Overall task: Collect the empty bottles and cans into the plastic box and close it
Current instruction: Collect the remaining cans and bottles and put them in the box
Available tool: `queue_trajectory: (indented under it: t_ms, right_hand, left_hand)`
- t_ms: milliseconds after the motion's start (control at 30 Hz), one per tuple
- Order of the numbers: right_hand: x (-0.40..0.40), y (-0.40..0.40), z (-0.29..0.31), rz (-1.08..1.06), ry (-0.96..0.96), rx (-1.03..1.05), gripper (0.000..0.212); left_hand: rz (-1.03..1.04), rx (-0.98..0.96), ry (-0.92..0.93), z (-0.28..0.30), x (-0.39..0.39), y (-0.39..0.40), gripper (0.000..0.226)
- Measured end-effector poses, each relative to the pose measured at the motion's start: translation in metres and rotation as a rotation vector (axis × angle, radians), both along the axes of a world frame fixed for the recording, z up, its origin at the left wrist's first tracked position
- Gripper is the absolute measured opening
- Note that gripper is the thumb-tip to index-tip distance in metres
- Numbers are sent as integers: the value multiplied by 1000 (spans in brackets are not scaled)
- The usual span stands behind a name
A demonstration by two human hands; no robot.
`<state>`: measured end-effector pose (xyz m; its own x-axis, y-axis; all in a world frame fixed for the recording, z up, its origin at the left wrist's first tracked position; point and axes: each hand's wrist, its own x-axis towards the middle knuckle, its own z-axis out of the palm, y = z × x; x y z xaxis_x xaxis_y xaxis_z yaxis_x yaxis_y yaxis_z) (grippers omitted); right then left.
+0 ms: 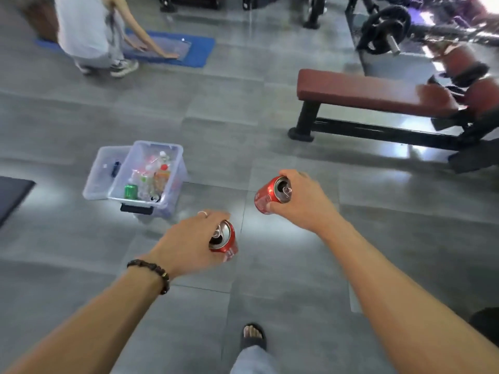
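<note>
My left hand (189,241) grips an opened red can (225,242) low in the middle of the view. My right hand (302,201) grips a second opened red can (266,197), held a little higher and to the right. Ahead and to the left, on the grey tiled floor, stands the clear plastic box (175,182), open, with several bottles and a green can (130,191) inside. Its clear lid (104,171) lies flat against the box's left side. Both cans are in the air, short of the box.
A red padded weight bench (372,94) on a black frame stands at the right, with a barbell plate (386,28) behind it. A person crouches over a blue mat (199,49) at the far left. A dark mat corner (12,195) shows at the left edge. My sandalled foot (252,337) is below.
</note>
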<state>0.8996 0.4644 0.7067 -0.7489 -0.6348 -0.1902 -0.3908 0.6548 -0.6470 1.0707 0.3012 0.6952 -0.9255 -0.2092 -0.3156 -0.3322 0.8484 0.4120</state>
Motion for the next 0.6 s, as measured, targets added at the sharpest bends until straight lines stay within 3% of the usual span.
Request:
queue_trajectory:
  t_ms: [300, 600]
  right_hand:
    - [-26, -207, -38, 160, -46, 17, 64]
    - [8, -396, -113, 60, -85, 99, 72]
  left_hand:
    - [153, -29, -67, -18, -11, -175, 66]
    - [77, 11, -104, -91, 9, -386, 70]
